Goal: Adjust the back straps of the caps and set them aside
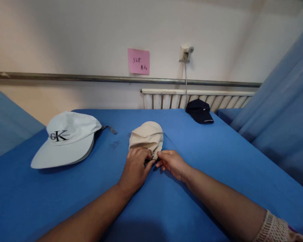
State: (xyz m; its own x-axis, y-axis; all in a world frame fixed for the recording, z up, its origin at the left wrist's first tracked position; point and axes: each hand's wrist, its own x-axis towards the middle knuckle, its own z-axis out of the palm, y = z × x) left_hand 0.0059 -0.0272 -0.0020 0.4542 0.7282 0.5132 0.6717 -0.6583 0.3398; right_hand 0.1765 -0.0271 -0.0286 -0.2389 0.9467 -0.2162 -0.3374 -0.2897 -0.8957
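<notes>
- In the head view, looking down on a beige baseball cap [153, 128] near the middle of a blue-covered bench [192, 148], straight ahead, with folds across the crown and the top button showing.
- Grasping the near edge of that cap with the fingers of the left hand [135, 167], bent over the fabric, thumb drawn in from the near side.
- Pinching the same edge just beside, between thumb and forefinger of the right hand [173, 164].
- Impossible to tell exactly which part of the edge is caught, with dark bits half hidden beneath the fingers.
- Probably light and soft in the crown, judging by the creases; likely stiffer along the brim, not slippery, hardly fragile.
- Best held by the edge or the brim, rather than by the limp crown, to avoid crushing the shape.
- To the left, well apart, a white baseball cap [70, 121] with large dark lettering and a loose grey strap [112, 129].
- Toward the far right, a dark baseball cap [198, 107], brim toward the near side.
- Beyond the bench, a pink note [138, 62], a wall socket [184, 53], a metal rail [91, 78] and a radiator [155, 101].
</notes>
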